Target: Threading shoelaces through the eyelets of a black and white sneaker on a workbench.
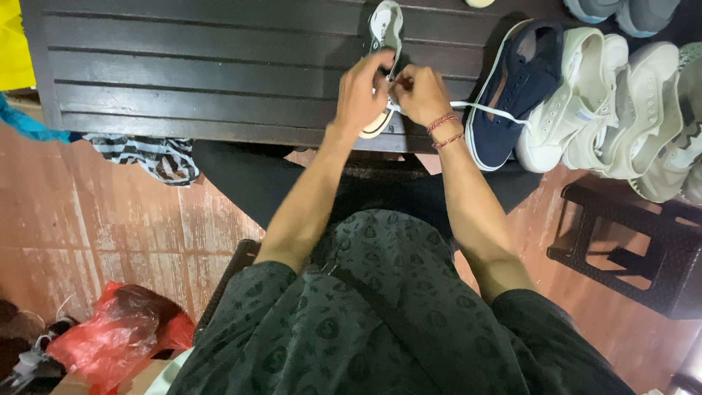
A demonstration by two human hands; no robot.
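A small white shoe (385, 44) is laid on the dark slatted surface (183, 73), its long axis running from near to far, the toe end at the near edge and the heel opening pointing away. Its near half is covered by both hands: the left hand (362, 91) is closed over the left side of the shoe, and the right hand (420, 91) is pinched shut on a white lace (490, 110), which is drawn out taut to the right across a navy shoe (512, 88). Both hands are equally close to the shoe. The eyelets and the fingertips are hidden under the knuckles, so what the left fingers grip cannot be told exactly. Further right, a row of white shoes (607, 95) is cut off by the frame edge.
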